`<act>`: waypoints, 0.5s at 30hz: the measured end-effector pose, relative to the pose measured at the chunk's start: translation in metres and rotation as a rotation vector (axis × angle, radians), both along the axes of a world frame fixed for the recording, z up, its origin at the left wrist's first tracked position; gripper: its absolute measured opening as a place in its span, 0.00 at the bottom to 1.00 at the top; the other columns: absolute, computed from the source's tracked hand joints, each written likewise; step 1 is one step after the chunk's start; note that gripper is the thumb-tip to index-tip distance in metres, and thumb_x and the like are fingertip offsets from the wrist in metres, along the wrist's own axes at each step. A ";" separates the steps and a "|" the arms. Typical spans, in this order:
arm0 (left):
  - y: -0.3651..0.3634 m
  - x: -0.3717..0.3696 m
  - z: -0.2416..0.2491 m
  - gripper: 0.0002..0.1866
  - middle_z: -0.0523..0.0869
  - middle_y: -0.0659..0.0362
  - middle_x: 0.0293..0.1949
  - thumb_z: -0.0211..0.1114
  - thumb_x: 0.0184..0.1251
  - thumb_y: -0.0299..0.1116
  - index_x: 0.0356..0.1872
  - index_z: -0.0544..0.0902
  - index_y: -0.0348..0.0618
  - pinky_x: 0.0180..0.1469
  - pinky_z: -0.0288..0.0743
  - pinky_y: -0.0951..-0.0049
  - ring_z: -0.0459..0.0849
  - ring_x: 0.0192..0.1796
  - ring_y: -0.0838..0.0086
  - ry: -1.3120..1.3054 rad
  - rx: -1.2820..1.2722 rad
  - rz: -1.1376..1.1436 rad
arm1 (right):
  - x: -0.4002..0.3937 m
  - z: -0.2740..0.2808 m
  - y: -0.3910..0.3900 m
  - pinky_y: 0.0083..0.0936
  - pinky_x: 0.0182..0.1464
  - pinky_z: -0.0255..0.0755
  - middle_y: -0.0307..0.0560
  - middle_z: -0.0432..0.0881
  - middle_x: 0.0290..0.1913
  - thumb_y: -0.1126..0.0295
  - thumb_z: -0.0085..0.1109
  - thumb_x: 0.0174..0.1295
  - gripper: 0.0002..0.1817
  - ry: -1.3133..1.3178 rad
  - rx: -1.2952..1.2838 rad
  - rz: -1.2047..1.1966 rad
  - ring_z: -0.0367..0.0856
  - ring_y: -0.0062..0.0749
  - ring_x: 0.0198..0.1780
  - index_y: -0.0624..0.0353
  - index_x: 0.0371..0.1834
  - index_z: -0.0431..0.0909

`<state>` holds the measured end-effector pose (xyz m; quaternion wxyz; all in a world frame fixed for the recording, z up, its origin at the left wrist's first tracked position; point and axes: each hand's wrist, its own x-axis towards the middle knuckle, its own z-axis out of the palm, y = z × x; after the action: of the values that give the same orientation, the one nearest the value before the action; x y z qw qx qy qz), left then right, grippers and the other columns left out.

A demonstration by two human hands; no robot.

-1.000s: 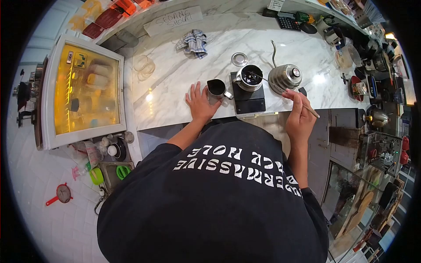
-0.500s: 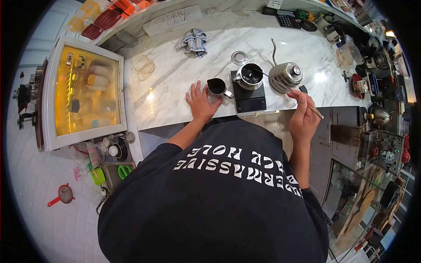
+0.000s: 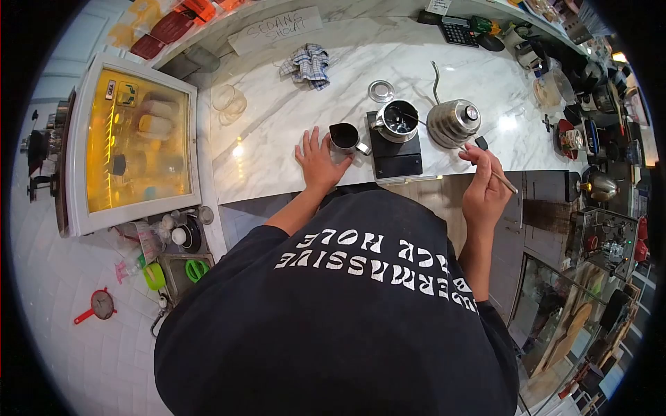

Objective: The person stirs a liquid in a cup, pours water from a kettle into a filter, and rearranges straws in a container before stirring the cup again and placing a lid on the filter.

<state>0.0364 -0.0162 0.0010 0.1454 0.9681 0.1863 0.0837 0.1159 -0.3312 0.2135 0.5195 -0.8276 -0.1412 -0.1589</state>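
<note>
My left hand (image 3: pixel 321 161) rests on the marble counter (image 3: pixel 267 152), fingers spread, its thumb close against a small pitcher (image 3: pixel 344 138) with dark inside. My right hand (image 3: pixel 487 179) is closed round a thin stick-like utensil (image 3: pixel 504 182) near the counter's front edge. Between the hands a metal pot (image 3: pixel 397 121) with dark contents stands on a black scale (image 3: pixel 397 164); a thin handle leans out of its top. The steel gooseneck kettle (image 3: pixel 454 123) stands right of the scale, just beyond my right hand. Behind the pot lies a round metal lid (image 3: pixel 381 91).
A checked cloth (image 3: pixel 306 66) and a handwritten sign (image 3: pixel 276 30) lie farther back. Glasses (image 3: pixel 229 100) stand at the left, beside a yellow-lit glass-door cabinet (image 3: pixel 139 142). A calculator (image 3: pixel 458 32) is at the back; containers crowd the right side.
My right hand has moved slightly to the right and down, with the utensil still in it. My left hand stays beside the pitcher. The whole view has shifted a little.
</note>
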 end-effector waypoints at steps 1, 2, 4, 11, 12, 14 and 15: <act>0.000 0.001 0.000 0.48 0.64 0.47 0.84 0.79 0.55 0.64 0.73 0.79 0.46 0.83 0.39 0.32 0.52 0.88 0.47 -0.001 0.002 -0.002 | -0.001 0.000 -0.001 0.43 0.70 0.74 0.46 0.96 0.43 0.69 0.52 0.85 0.15 -0.013 -0.004 0.003 0.92 0.40 0.49 0.63 0.49 0.90; 0.000 0.001 0.000 0.48 0.64 0.47 0.84 0.79 0.55 0.64 0.73 0.79 0.46 0.83 0.39 0.32 0.52 0.88 0.48 -0.001 -0.006 0.002 | -0.001 0.002 0.002 0.43 0.71 0.74 0.46 0.96 0.43 0.69 0.52 0.85 0.15 -0.027 -0.029 0.022 0.92 0.39 0.49 0.63 0.49 0.90; -0.001 0.001 0.002 0.47 0.64 0.47 0.84 0.79 0.55 0.64 0.73 0.79 0.45 0.83 0.39 0.32 0.52 0.88 0.48 -0.002 -0.021 0.005 | -0.001 0.006 0.008 0.44 0.71 0.74 0.46 0.96 0.43 0.69 0.52 0.85 0.15 -0.055 -0.079 0.057 0.92 0.39 0.50 0.63 0.50 0.89; 0.000 0.000 0.000 0.48 0.64 0.47 0.84 0.79 0.56 0.65 0.74 0.78 0.46 0.83 0.39 0.32 0.51 0.89 0.47 0.014 -0.009 0.000 | -0.001 0.000 0.002 0.45 0.73 0.73 0.46 0.96 0.43 0.70 0.51 0.85 0.15 0.018 0.005 -0.007 0.92 0.38 0.52 0.63 0.50 0.89; 0.000 0.000 0.000 0.49 0.63 0.47 0.84 0.79 0.56 0.65 0.74 0.78 0.46 0.83 0.39 0.32 0.51 0.89 0.47 0.012 -0.013 0.001 | -0.002 -0.002 0.003 0.45 0.74 0.72 0.46 0.96 0.43 0.70 0.50 0.86 0.15 -0.005 -0.005 -0.003 0.93 0.38 0.50 0.63 0.50 0.89; 0.001 0.001 -0.001 0.49 0.63 0.47 0.84 0.79 0.56 0.65 0.74 0.78 0.46 0.83 0.38 0.31 0.51 0.89 0.48 0.012 -0.019 0.002 | -0.003 -0.001 0.005 0.46 0.74 0.72 0.48 0.96 0.44 0.70 0.50 0.86 0.16 -0.041 -0.026 0.003 0.93 0.37 0.48 0.64 0.51 0.89; 0.000 0.001 0.000 0.49 0.62 0.47 0.85 0.79 0.56 0.65 0.75 0.77 0.46 0.83 0.38 0.31 0.51 0.89 0.48 0.015 -0.022 0.002 | -0.004 0.002 0.007 0.46 0.74 0.72 0.49 0.96 0.45 0.70 0.49 0.86 0.16 -0.053 -0.037 0.007 0.94 0.37 0.48 0.65 0.51 0.89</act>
<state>0.0372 -0.0159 0.0009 0.1546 0.9668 0.1893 0.0747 0.1124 -0.3247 0.2153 0.5007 -0.8321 -0.1605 -0.1762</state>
